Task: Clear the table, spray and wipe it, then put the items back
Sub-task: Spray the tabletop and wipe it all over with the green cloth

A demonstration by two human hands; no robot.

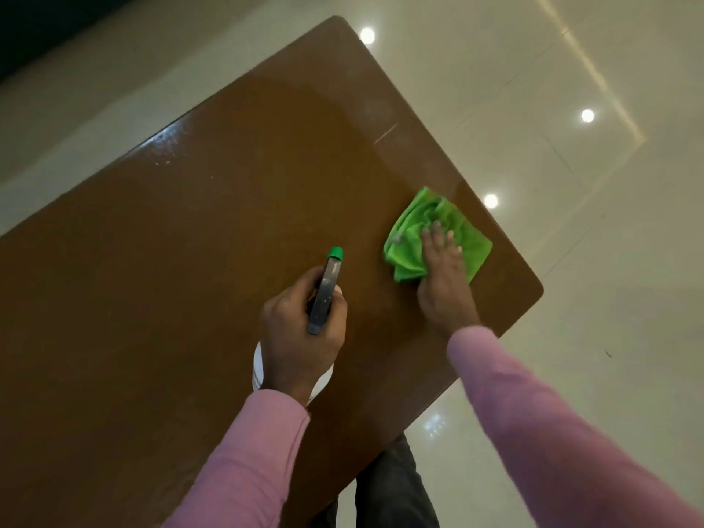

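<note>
I see a brown bench point(190, 261) filling most of the view. Near its right edge lies a crumpled green cloth point(470, 257), with the right hand point(444, 276) pressed flat on it, fingers point(438, 232) straight and apart. Nearer the middle, the left hand point(301, 337) has its fingers clamped round a spray bottle point(324, 295). I judge this is the wiping step. The next move calls for sweeping the cloth leftward.

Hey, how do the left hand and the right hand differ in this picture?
The left hand is curled round the spray bottle; the right hand lies flat, fingers straight, on the green cloth. The left hand is further in over the table; the right hand is near its right edge. Both come out of pink sleeves.
</note>
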